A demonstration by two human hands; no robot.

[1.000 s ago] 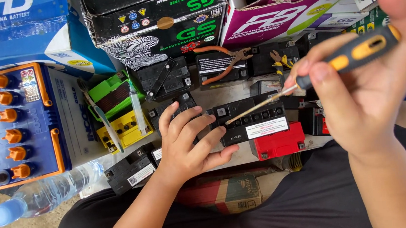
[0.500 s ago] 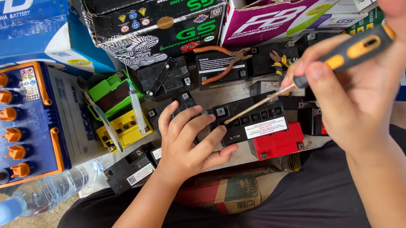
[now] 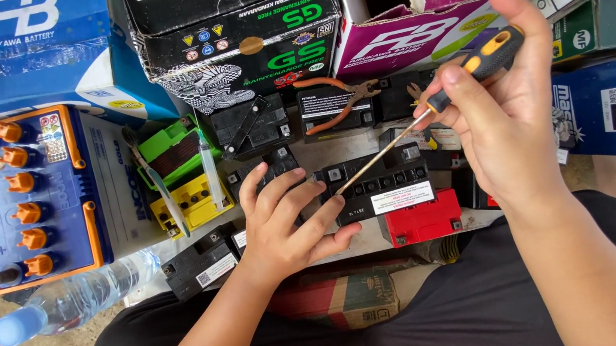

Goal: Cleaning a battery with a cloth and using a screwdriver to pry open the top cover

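My left hand point(image 3: 286, 220) rests fingers spread on a small black battery point(image 3: 380, 181) with a white label, pressing its left end. My right hand point(image 3: 502, 113) grips a screwdriver point(image 3: 475, 67) with a black and orange handle. Its thin metal shaft slants down to the left, and the tip touches the top of that black battery near my left fingertips. A red battery point(image 3: 422, 224) lies just below the black one. My lap in black trousers point(image 3: 442, 310) fills the bottom of the view.
Several small black batteries lie around, plus a green one point(image 3: 170, 150) and a yellow one point(image 3: 194, 200). A large blue battery with orange caps point(image 3: 32, 199) sits left, a water bottle point(image 3: 71, 297) below it. Orange-handled pliers point(image 3: 335, 103) and cardboard boxes point(image 3: 234, 29) lie behind.
My right hand has shifted slightly, tilting the screwdriver handle a little lower. The tip stays on the black battery and my left hand has not moved.
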